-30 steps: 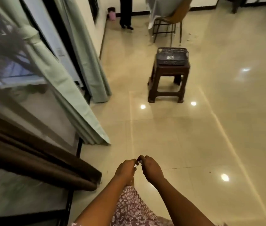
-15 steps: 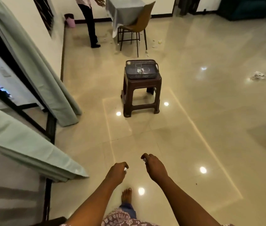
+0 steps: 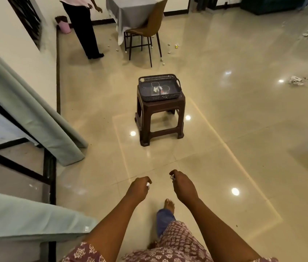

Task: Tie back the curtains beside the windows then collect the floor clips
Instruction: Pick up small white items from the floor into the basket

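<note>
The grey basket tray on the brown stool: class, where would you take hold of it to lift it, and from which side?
Grip the grey basket tray by the two loop handles at its short ends, one hand from each side. It sits level on the brown stool holding loose containers, so lift both ends evenly.

no legible text, labels, brands, numbers or signs anywhere

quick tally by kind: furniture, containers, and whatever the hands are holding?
Stool: 1
Chair: 1
Draped table: 1
Dark tray on the stool: 1
Pink bin: 1
Small shiny pieces, likely clips: 2, one in the left hand, one in the right hand
Total: 7
</note>
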